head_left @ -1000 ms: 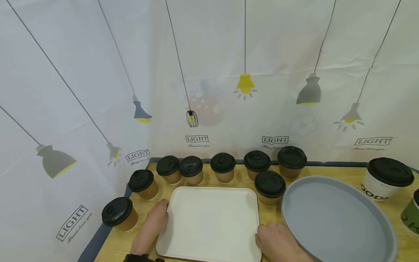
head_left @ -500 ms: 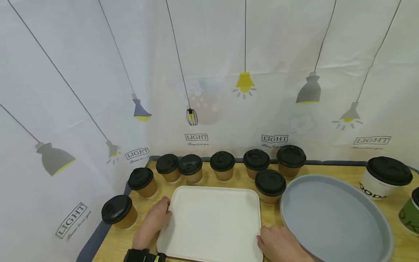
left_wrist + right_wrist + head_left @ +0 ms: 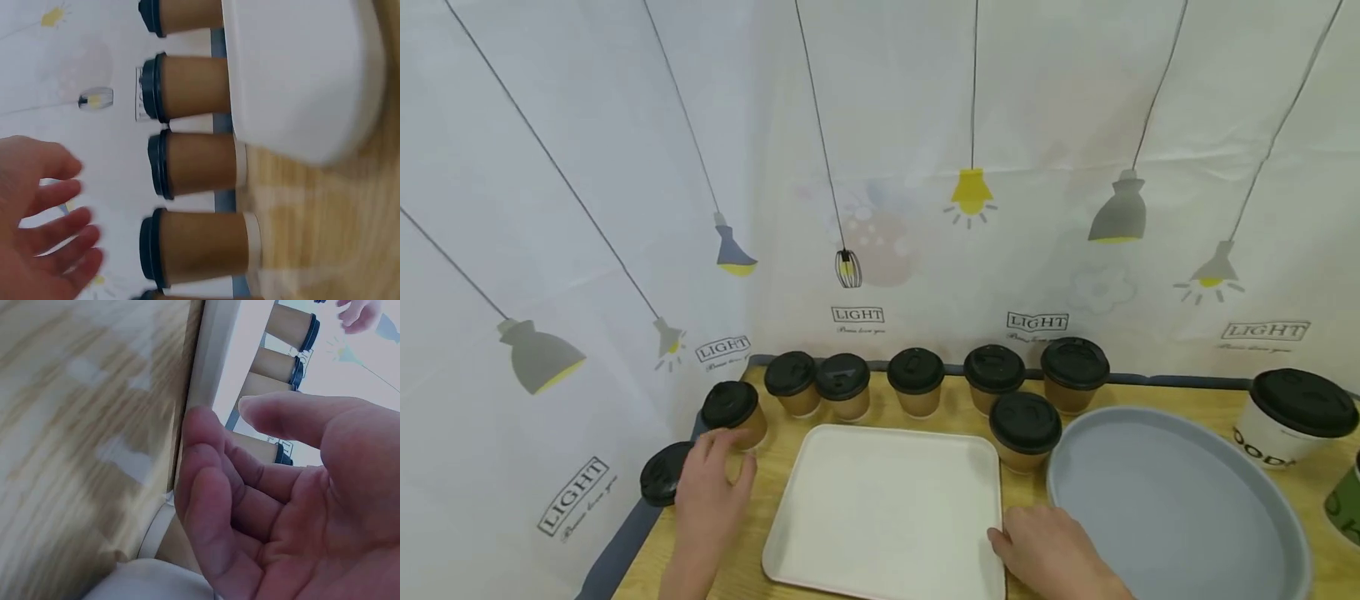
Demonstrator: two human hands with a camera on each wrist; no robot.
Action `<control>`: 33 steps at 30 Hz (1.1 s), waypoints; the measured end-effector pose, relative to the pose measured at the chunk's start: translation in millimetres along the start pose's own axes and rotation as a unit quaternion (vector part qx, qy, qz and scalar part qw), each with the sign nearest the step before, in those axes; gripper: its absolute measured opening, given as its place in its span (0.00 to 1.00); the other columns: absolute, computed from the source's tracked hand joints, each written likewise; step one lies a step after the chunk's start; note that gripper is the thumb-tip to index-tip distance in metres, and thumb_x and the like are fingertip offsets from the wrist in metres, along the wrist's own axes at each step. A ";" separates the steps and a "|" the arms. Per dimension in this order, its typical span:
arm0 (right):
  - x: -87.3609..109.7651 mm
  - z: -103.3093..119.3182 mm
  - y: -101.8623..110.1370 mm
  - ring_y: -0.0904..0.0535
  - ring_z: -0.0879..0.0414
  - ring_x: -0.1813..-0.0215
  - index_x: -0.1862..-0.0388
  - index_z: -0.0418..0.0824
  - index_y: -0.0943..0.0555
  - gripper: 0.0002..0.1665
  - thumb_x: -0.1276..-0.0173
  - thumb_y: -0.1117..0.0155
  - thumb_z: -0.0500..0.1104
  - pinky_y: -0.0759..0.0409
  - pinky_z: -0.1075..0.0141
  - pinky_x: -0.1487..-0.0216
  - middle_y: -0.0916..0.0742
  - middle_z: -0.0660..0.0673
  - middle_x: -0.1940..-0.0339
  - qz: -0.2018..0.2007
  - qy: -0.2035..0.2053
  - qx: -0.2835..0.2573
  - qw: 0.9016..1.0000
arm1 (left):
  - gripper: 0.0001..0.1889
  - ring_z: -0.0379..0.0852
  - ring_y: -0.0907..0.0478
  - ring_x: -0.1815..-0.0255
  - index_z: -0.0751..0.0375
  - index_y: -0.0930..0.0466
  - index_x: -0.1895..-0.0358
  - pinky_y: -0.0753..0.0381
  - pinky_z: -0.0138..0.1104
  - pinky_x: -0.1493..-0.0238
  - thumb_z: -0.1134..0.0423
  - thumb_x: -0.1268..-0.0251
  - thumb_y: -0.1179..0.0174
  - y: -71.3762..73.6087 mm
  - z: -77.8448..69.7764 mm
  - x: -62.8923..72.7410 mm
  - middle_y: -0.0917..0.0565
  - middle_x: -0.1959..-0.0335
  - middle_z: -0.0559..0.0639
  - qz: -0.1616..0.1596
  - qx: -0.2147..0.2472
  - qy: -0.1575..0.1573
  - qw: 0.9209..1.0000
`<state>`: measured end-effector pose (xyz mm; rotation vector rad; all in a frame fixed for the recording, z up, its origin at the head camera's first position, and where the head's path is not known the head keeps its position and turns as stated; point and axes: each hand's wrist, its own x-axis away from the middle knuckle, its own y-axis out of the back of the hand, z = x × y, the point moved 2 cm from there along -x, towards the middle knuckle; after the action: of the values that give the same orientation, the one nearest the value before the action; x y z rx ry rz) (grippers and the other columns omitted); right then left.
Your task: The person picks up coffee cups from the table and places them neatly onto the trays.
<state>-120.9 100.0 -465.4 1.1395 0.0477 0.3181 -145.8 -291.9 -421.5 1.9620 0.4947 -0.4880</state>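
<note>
An off-white rectangular tray point(image 3: 883, 512) lies on the wooden table. At its right edge, my right hand point(image 3: 1048, 546) holds the rim with bent fingers; in the right wrist view the thumb point(image 3: 281, 415) is over the tray's side and the fingertips are at the outer edge. My left hand point(image 3: 711, 492) is off the tray, its fingers loosely spread. It overlaps a brown paper cup with a black lid point(image 3: 666, 475) and reaches toward another lidded cup point(image 3: 730, 406) behind it. The left wrist view shows nothing between the fingers point(image 3: 69, 219).
Several more brown cups with black lids point(image 3: 917, 383) stand along the back, one lidded cup point(image 3: 1025, 429) close to the tray's far right corner. A round grey tray point(image 3: 1176, 500) lies at right. Beyond are a white cup point(image 3: 1288, 417) and a green cup point(image 3: 1347, 504).
My left hand has let go of the tray's left edge and moved left and away to the cups. The right hand stays at the tray's right edge; the tray has hardly moved.
</note>
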 end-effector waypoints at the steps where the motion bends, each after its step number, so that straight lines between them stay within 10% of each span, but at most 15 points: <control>1: -0.5 0.5 -0.1 0.32 0.56 0.83 0.88 0.47 0.28 0.26 0.31 0.28 0.45 0.32 0.60 0.77 0.30 0.51 0.89 0.007 -0.005 -0.004 1.000 | 0.17 0.65 0.24 0.46 0.64 0.17 0.46 0.24 0.58 0.50 0.71 0.39 0.29 3.9 4.0 1.6 0.22 0.43 0.64 -0.041 0.002 -0.010 0.999; 5: -2.8 1.8 -1.9 0.31 0.55 0.82 0.86 0.46 0.26 0.24 0.30 0.29 0.46 0.30 0.59 0.77 0.27 0.50 0.88 0.024 -0.015 -0.002 1.000 | 0.28 0.72 0.36 0.33 0.69 0.23 0.40 0.32 0.64 0.38 0.70 0.46 0.25 13.2 25.7 8.4 0.34 0.33 0.71 -0.154 0.009 -0.006 0.988; 9: -4.8 1.4 -3.4 0.31 0.55 0.82 0.85 0.46 0.26 0.24 0.30 0.28 0.46 0.31 0.60 0.77 0.28 0.50 0.88 0.022 -0.011 0.002 1.000 | 0.44 0.71 0.56 0.19 0.71 0.33 0.29 0.47 0.67 0.25 0.64 0.49 0.21 14.9 46.9 12.9 0.45 0.24 0.70 -0.186 0.047 0.063 0.979; 18: -7.0 -1.0 -7.4 0.29 0.54 0.81 0.86 0.45 0.26 0.23 0.32 0.29 0.41 0.27 0.56 0.76 0.26 0.50 0.87 0.025 0.001 -0.016 1.000 | 0.68 0.60 0.64 0.17 0.53 0.63 0.14 0.56 0.62 0.21 0.52 0.51 0.18 4.9 70.4 22.9 0.63 0.17 0.62 -0.155 0.158 0.278 0.935; 33: -10.1 -1.0 -11.6 0.24 0.51 0.77 0.79 0.40 0.20 0.16 0.30 0.32 0.40 0.22 0.51 0.72 0.22 0.47 0.82 0.065 -0.024 -0.015 0.997 | 0.62 0.69 0.45 0.22 0.51 0.59 0.15 0.45 0.62 0.25 0.54 0.46 0.21 -14.7 92.3 22.4 0.48 0.18 0.66 -0.121 0.203 0.320 0.918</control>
<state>-128.2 93.7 -477.5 1.1214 -0.0736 0.4066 -146.3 -366.6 -481.9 2.4726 1.1325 -0.0780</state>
